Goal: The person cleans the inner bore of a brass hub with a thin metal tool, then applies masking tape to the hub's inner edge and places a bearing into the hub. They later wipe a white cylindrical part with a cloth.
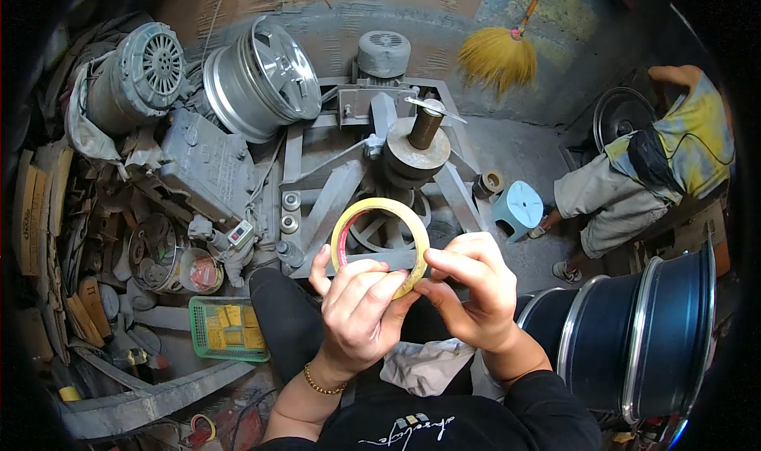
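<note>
In front of my chest I hold up a roll of yellow masking tape [414, 225] with a reddish inner core. My left hand [358, 312] is closed round the roll's lower left side, its thumb at the bottom edge. At the lower right side, my right hand [478, 292] is closed in a pinch, thumb and index fingertips against the tape's outer edge. Whether a loose tape end lies between those fingertips is too small to tell. Behind the roll stands a grey metal machine frame with a round flanged spindle [418, 154], a flat metal tool [437, 110] lying across its top.
A silver wheel rim [265, 78] and motor [384, 52] are at the back. Stacked dark blue rims [604, 336] stand close on my right. A green basket [229, 355] sits lower left. Beyond a light blue stool [519, 208], another person [666, 154] bends beside a wheel.
</note>
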{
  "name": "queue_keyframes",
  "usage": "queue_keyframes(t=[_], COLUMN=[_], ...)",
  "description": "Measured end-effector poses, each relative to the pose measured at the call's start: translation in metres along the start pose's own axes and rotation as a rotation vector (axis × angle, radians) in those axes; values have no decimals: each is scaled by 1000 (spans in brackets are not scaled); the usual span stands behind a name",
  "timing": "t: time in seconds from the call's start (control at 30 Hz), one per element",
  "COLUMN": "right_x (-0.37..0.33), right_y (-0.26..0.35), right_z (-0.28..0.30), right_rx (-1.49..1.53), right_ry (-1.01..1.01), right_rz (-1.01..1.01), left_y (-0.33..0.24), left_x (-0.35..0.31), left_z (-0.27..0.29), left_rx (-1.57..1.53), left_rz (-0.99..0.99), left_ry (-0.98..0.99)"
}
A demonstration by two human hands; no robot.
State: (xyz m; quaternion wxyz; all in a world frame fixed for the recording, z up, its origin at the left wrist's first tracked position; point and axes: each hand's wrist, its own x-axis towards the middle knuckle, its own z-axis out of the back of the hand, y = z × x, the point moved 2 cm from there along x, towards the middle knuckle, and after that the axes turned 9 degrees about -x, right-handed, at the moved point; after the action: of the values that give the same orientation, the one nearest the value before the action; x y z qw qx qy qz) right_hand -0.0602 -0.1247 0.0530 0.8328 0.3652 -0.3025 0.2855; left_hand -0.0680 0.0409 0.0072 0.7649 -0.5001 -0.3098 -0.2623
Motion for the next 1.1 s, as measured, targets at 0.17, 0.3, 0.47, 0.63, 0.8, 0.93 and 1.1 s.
queue_keyframes(t=[0.17, 0.3, 0.47, 0.63, 0.8, 0.93, 1.1], right_x=[1, -3, -4, -5, -3, -1, 0], right_y=[0, -2, -5, -5, -3, -1, 2], right_z=[0, -2, -1, -1, 3, 5, 6], right_rx=[-25, -35, -35, -10, -63, -77, -120], right_ry=[6, 1, 42, -47, -38, -24, 11], right_rz=[31, 39, 35, 13, 74, 79, 113], left_y=[-2, -3, -1, 0, -4, -7, -16], left_x=[0, -2, -4, -6, -6, -5, 1], left_z=[1, 0, -1, 0, 1, 3, 7], left_rx=[37, 66, 52, -4, 32, 73, 114], left_rz=[3, 10, 26, 58, 44, 26, 43], left_ry=[14, 21, 21, 30, 34, 58, 96])
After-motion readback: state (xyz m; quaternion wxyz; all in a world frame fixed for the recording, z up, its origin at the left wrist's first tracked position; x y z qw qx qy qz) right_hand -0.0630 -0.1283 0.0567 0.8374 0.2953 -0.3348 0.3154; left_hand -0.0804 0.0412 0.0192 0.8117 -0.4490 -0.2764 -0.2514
